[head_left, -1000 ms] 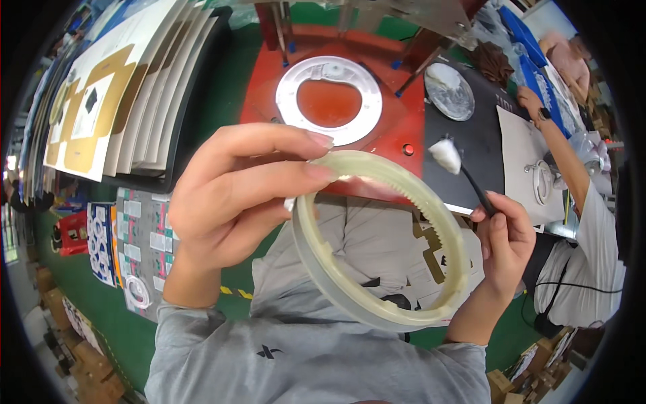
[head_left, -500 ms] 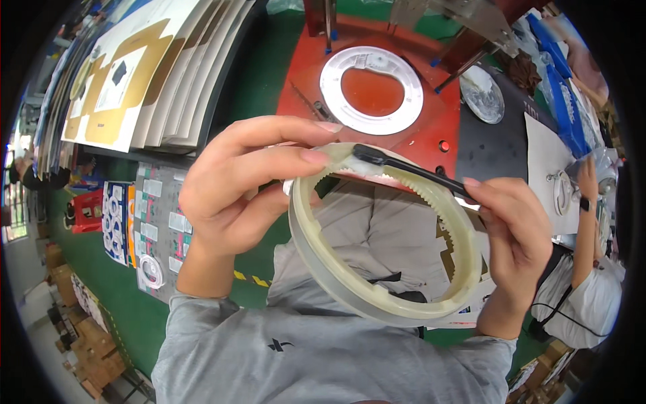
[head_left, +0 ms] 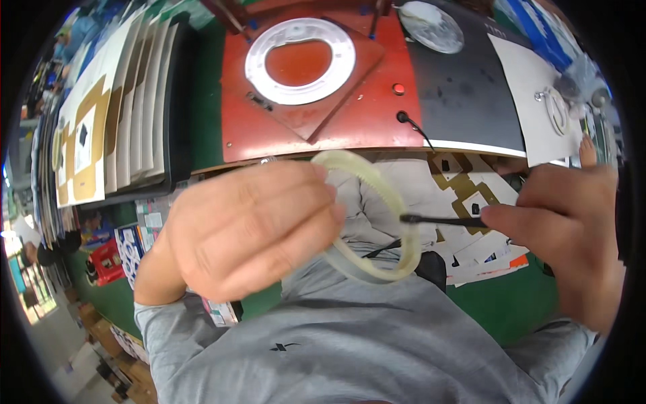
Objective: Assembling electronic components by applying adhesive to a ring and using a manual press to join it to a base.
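Ring: I see a pale, cream-coloured toothed ring (head_left: 387, 202) held up in the air in front of my chest, above my grey-sleeved lap and below the edge of the counter (head_left: 471, 94).
Left hand: my left hand (head_left: 249, 232) is closed around the ring's left side, fingers wrapped over the rim, so most of that half is hidden.
Right hand: my right hand (head_left: 572, 222) pinches the handle of a thin black brush (head_left: 441, 220), whose tip touches the ring's right rim from outside.
Weight: I judge it light; one hand carries it with no sign of strain.
Stiffness: it looks like thin moulded plastic, likely to flex a little if squeezed hard.
Surface: smooth and slightly glossy; whether it is slippery I cannot tell.
Where to hold: across the rim's width, as my left hand does, keeping clear of the toothed inner face.
Beyond: a white flat ring (head_left: 299, 60) lies on the red plate (head_left: 350, 121), well apart from both hands.
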`<state>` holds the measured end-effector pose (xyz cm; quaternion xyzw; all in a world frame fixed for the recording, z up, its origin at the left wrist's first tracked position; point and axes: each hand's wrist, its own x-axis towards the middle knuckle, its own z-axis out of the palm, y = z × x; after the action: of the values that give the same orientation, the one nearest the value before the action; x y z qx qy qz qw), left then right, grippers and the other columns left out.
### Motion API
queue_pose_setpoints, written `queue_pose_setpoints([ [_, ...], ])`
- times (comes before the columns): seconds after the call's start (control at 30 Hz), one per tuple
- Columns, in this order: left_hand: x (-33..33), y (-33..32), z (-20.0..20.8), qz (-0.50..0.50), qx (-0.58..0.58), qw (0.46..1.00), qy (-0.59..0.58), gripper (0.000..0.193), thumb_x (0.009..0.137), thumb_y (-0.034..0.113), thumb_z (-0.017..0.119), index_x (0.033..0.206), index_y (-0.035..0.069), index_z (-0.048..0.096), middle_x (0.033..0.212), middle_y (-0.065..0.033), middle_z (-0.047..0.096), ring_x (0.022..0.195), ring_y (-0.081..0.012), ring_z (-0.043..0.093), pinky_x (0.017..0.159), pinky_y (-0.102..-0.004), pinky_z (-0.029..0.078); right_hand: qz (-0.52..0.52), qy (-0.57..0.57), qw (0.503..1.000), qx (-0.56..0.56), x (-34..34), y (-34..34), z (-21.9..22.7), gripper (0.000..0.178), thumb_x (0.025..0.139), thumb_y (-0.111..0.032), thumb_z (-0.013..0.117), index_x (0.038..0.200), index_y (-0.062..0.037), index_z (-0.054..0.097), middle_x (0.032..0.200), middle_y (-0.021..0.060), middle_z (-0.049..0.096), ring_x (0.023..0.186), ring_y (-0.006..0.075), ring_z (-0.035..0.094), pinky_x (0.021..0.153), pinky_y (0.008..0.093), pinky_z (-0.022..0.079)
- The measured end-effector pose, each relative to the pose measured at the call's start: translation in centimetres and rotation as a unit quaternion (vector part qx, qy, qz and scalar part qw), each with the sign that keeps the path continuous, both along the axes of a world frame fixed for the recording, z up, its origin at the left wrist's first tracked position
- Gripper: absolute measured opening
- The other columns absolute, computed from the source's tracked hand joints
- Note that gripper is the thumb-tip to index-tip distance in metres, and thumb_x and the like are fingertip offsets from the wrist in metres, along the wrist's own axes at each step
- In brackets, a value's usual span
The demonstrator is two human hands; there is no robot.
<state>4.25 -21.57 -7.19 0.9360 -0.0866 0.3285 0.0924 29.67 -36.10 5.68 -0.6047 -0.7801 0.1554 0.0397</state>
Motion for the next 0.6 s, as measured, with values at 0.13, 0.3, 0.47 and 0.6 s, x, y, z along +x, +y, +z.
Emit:
queue_pose_setpoints([
  [0.13,0.0,-1.3,1.4,0.005,0.057,0.997,0.046,0.02,0.075,0.003,0.073,0.095,-0.001,0.075,0.099,-0.0128,0.071,0.093,-0.0293,0.072,0.083,-0.0354,0.065,0.111,0.165,0.963,-0.185,7.1,2.5,-2.0,0.025,0.083,-0.005,0.065,0.103,0.0043,0.077,0.075,0.0117,0.071,0.063,0.0263,0.07,0.055,0.0317,0.051],
  [0.3,-3.1,0.1,1.4,0.101,-0.04,0.992,0.071,0.032,0.078,0.007,0.074,0.108,-0.004,0.072,0.103,-0.0174,0.071,0.095,-0.0345,0.073,0.081,-0.0414,0.062,-0.241,0.433,0.868,-0.04,14.1,1.4,-10.5,0.029,0.106,-0.017,0.059,0.129,-0.0039,0.07,0.095,-0.0003,0.073,0.061,-0.0007,0.042,0.056,0.0162,0.034],
  [0.47,-4.6,0.1,-0.2,0.189,-0.137,0.972,0.008,0.025,0.083,-0.002,0.071,0.107,-0.005,0.068,0.103,-0.0199,0.072,0.093,-0.0377,0.072,0.082,-0.0431,0.059,-0.441,0.321,0.811,0.211,15.7,3.2,-22.9,0.027,0.106,-0.016,0.059,0.127,-0.004,0.07,0.102,0.0062,0.076,0.078,0.0098,0.065,0.07,0.0256,0.055],
  [0.6,-5.6,-0.1,-0.7,0.23,-0.214,0.949,0.011,0.026,0.082,-0.001,0.068,0.108,-0.006,0.069,0.105,-0.0218,0.07,0.099,-0.037,0.071,0.088,-0.0433,0.057,-0.368,0.135,0.84,0.376,14.2,4.7,-27.8,0.018,0.095,-0.004,0.068,0.113,-0.0016,0.071,0.105,0.0173,0.07,0.097,0.0376,0.066,0.086,0.0411,0.053],
])
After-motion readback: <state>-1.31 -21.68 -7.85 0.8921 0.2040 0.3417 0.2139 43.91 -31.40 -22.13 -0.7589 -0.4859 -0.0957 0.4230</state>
